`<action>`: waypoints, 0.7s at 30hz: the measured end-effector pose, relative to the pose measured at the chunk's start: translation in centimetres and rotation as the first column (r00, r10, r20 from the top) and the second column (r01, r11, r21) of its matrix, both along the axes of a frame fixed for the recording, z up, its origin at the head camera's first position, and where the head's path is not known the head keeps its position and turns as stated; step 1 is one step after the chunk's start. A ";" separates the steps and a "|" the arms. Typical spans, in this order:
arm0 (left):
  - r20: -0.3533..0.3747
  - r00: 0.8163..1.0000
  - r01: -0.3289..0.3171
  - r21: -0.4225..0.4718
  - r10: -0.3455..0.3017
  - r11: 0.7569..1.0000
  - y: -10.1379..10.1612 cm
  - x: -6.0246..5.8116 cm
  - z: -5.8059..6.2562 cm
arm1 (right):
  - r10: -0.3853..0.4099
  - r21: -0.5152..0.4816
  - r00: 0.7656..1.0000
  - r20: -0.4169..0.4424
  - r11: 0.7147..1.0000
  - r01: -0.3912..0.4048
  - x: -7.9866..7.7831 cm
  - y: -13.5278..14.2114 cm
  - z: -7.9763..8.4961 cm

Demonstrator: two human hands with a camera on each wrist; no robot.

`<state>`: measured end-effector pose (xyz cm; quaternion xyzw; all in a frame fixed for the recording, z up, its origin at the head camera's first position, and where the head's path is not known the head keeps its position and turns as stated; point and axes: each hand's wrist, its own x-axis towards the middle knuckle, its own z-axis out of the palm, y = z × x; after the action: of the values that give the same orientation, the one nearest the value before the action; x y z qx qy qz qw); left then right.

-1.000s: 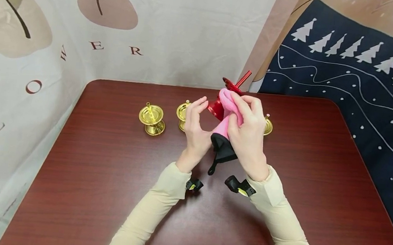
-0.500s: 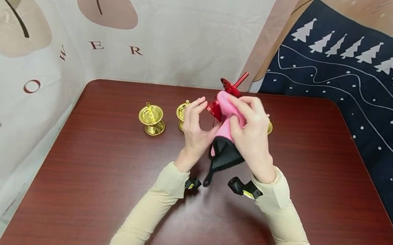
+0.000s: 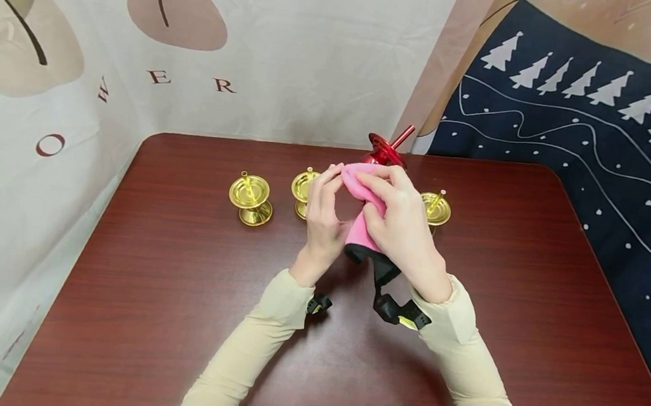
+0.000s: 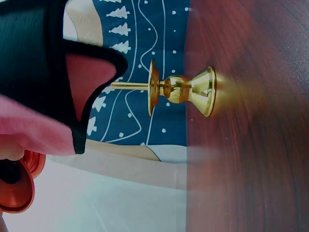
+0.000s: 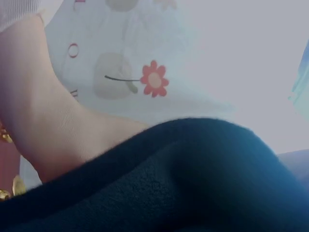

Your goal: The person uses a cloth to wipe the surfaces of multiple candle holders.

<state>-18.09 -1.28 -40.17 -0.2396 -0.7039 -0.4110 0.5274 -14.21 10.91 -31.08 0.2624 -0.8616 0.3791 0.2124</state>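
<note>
A red metal candlestick (image 3: 386,150) is held tilted above the table, its dish and thin top stem pointing away to the upper right. My left hand (image 3: 325,219) grips it near the base, with fingers curved at its left side. My right hand (image 3: 407,218) pinches a pink cloth (image 3: 365,230) with a black end and holds it against the base, which it covers in the head view. From the left wrist, the red flared base (image 4: 19,191) shows below the cloth's black part (image 4: 29,53). Black fabric (image 5: 169,179) fills the lower right wrist view.
Gold candlesticks stand upright along the back of the brown table (image 3: 173,293): one at left (image 3: 250,200), one partly behind my left hand (image 3: 301,190), one beside my right hand (image 3: 436,209). Patterned cloths (image 3: 318,50) hang behind the table.
My right hand has drawn the cloth leftward and down over the red base, which was visible before. The black end has swung right, and more of the right gold candlestick shows.
</note>
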 end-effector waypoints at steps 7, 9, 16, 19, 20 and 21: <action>0.176 0.982 0.032 0.198 -0.068 0.980 -0.3 0.1 0.0 | 0.091 -0.114 0.980 0.175 0.991 -0.071 -0.2 2.3 -0.9; 0.256 0.957 0.057 0.302 -0.139 0.951 -0.2 0.3 0.2 | 0.078 -0.220 0.961 0.266 0.975 -0.019 -0.7 3.3 -1.6; 0.413 0.782 0.156 0.597 -0.468 0.787 0.1 1.1 1.3 | 0.074 -0.547 0.846 0.527 0.791 0.272 -2.3 3.7 -3.7; 0.398 0.717 0.180 0.688 -0.572 0.703 0.3 1.3 1.8 | 0.126 -0.648 0.842 0.525 0.701 0.299 -2.5 2.8 -4.0; 0.388 0.704 0.185 0.708 -0.595 0.681 0.4 1.3 1.9 | 0.144 -0.673 0.848 0.510 0.681 0.288 -2.5 2.5 -4.0; 0.383 0.695 0.184 0.723 -0.608 0.666 0.4 1.4 2.0 | 0.160 -0.692 0.856 0.492 0.668 0.273 -2.5 2.2 -4.1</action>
<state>-16.71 -0.89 -38.18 -0.0612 -0.5752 -0.7865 0.2163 -16.71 13.11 -35.16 0.0138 -0.6636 0.7443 0.0745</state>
